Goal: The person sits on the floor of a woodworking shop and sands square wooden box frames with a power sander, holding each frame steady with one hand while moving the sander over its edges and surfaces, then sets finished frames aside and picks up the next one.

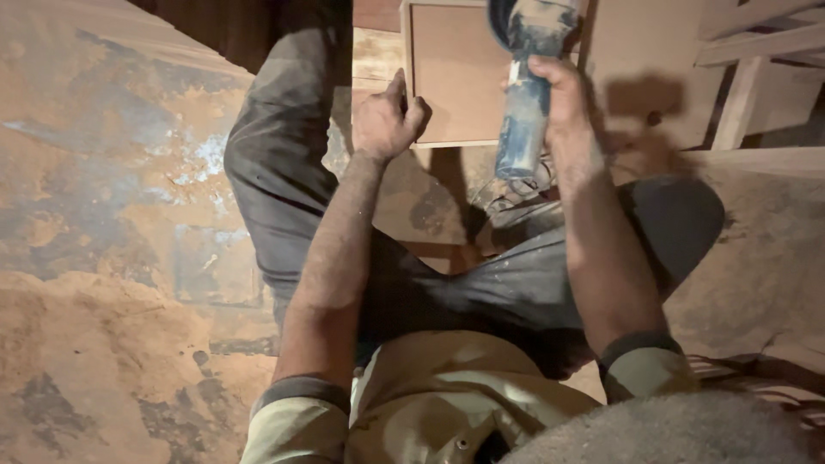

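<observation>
Left hand (388, 120) clenched on the wooden panel (455, 73) edge; right hand (559, 94) grip grasping the blue power tool (526, 112).

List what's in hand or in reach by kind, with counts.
Power tool, blue, gripped by the right hand: 1
Framed wooden panel, its edge held by the left hand: 1
Pale wooden frame, at right: 1
Total: 3

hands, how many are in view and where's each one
2. The left hand grips the left edge of a framed wooden panel. The right hand holds a dusty blue power tool over the panel's right side. No others show.
</observation>
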